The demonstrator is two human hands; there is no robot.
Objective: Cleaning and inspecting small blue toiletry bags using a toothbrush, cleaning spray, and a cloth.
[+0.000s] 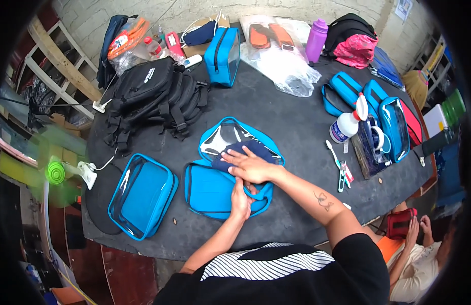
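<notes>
In front of me a blue zip pouch [210, 191] lies unfolded on the table, its clear-windowed lid [228, 129] turned away from me. A dark navy cloth [223, 161] rests on that lid. My right hand [252, 168] lies across the cloth, palm down with fingers stretched out. Below it, my left hand [240, 202] is closed at the pouch's blue side edge, near a loop of the pouch. Its thumb points up under my right hand, which hides part of the grip. To the left stands another blue clear-fronted pouch [144, 198].
A black backpack [149, 96] and an upright blue pouch [223, 56] sit at the back. Right are a spray bottle [345, 126], thread snips [342, 175] and more blue pouches [395, 124]. A green fan [55, 173] spins at left; another person [418, 269] sits at right.
</notes>
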